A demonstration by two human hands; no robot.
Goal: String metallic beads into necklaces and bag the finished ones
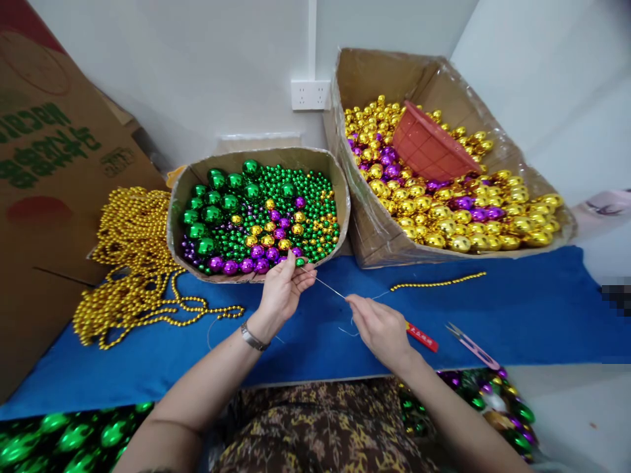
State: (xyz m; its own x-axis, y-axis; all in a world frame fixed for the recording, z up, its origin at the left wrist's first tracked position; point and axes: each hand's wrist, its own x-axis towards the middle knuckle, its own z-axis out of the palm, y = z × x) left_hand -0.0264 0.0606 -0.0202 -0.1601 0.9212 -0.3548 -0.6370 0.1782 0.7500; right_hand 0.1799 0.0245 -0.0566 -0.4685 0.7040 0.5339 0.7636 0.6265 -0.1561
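Note:
My left hand (283, 289) hovers at the front rim of a cardboard box (256, 272) filled with green, purple and gold beads, and pinches a small green bead (299, 262) at the tip of a thin metal needle (325, 286). My right hand (377, 325) pinches the other end of that needle, with thin thread trailing below it. A watch sits on my left wrist. A short strand of small gold beads (436, 284) lies on the blue cloth (517, 309) to the right of my hands.
A bigger carton (374, 230) at the back right holds gold and purple balls and an orange basket (428, 148). A heap of gold bead strands (133, 263) lies at the left. Small snips (470, 345) and a red lighter (421, 337) lie near my right hand. Beaded strands rest on my lap.

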